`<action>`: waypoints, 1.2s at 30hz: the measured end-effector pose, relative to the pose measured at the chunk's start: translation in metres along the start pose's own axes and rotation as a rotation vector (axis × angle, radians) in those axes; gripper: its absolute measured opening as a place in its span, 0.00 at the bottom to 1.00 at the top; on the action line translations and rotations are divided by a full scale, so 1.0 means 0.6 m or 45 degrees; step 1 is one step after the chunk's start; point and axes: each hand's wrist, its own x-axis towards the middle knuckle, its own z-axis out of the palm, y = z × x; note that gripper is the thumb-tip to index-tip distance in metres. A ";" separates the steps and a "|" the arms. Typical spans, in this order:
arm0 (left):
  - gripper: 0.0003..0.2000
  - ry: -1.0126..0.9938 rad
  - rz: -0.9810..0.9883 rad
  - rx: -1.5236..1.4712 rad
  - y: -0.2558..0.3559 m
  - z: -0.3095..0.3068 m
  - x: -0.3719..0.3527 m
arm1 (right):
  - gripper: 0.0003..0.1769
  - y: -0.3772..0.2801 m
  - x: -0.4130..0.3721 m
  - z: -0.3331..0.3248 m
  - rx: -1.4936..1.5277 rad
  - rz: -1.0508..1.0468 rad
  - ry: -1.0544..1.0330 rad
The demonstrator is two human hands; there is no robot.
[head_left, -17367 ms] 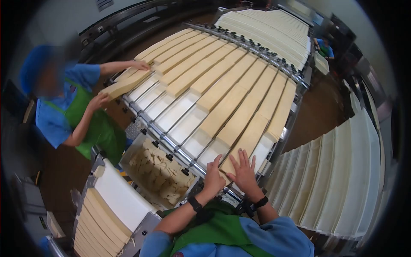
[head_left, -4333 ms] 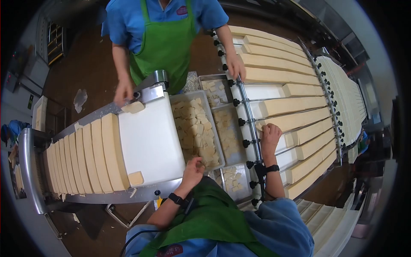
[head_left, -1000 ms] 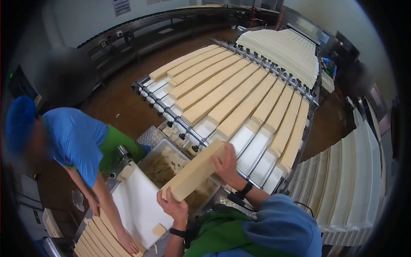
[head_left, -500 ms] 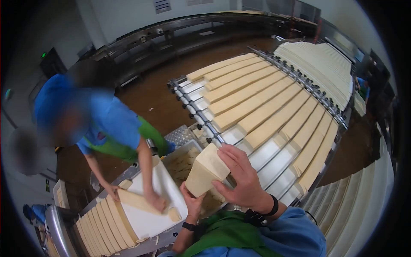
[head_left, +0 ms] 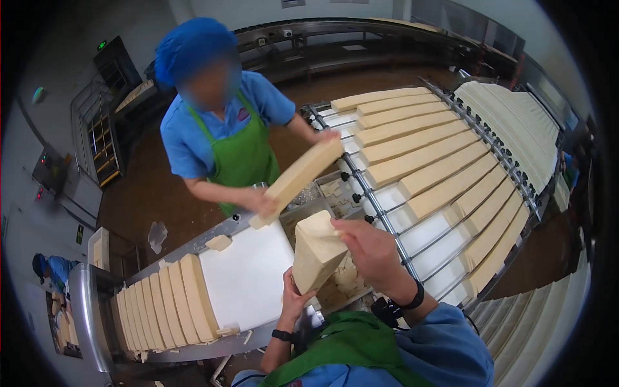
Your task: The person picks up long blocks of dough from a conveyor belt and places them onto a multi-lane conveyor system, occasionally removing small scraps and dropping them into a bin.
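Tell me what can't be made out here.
In the head view:
Left hand: some fingers, hidden behind the pale block.
Scrap bin: partly hidden behind the same block.
Ridged white sheets, lower right: cut off by the dark lens edge.
Distant person, far left: too small for detail.

We see a yellow-barred rack (head_left: 101,147) near a glowing green sign (head_left: 101,45). Along the far wall (head_left: 251,9) we make out a dark bench (head_left: 325,31), and translucent plastic (head_left: 157,237) lies on the brown floor (head_left: 143,201).

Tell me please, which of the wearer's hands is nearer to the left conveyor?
Left. The left hand is low on the block, close beside the conveyor; the right hand is at the block's top, farther off to the conveyor's right.
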 end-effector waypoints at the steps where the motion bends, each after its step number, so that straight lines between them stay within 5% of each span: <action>1: 0.45 -0.009 -0.019 -0.010 0.007 -0.005 -0.003 | 0.10 0.002 -0.003 0.011 0.193 0.237 0.053; 3: 0.44 -0.028 -0.061 -0.051 0.016 -0.016 -0.010 | 0.10 0.006 -0.012 0.035 0.579 0.717 0.158; 6: 0.45 -0.067 -0.099 -0.124 0.019 -0.037 -0.016 | 0.12 0.005 0.016 0.046 1.346 0.913 0.368; 10: 0.45 -0.103 -0.090 -0.170 0.025 -0.055 -0.025 | 0.10 0.084 -0.014 0.092 0.727 0.776 0.211; 11: 0.45 -0.111 -0.085 -0.180 0.030 -0.055 -0.025 | 0.15 0.071 -0.017 0.072 0.093 0.774 -0.165; 14: 0.46 -0.132 -0.047 -0.096 0.029 -0.060 -0.023 | 0.24 0.025 -0.014 0.047 -0.073 0.208 -0.023; 17: 0.46 -0.172 -0.207 -0.189 0.034 -0.057 -0.023 | 0.32 -0.039 -0.002 0.007 0.408 0.115 -0.361; 20: 0.49 -0.250 -0.135 -0.138 0.005 -0.054 -0.011 | 0.35 -0.052 0.000 0.009 0.305 0.000 -0.503; 29: 0.57 -0.286 -0.126 -0.120 0.014 -0.029 -0.018 | 0.25 -0.065 -0.004 0.023 0.201 0.032 -0.406; 32: 0.57 -0.303 -0.191 -0.144 0.000 -0.036 -0.018 | 0.20 -0.069 -0.005 0.033 0.495 0.253 -0.269; 35: 0.48 -0.290 -0.355 -0.100 -0.035 -0.059 -0.026 | 0.20 -0.055 -0.009 0.044 1.289 0.913 0.006; 36: 0.45 -0.295 -0.417 -0.065 -0.034 -0.064 -0.027 | 0.20 -0.033 -0.013 0.051 1.097 0.883 0.011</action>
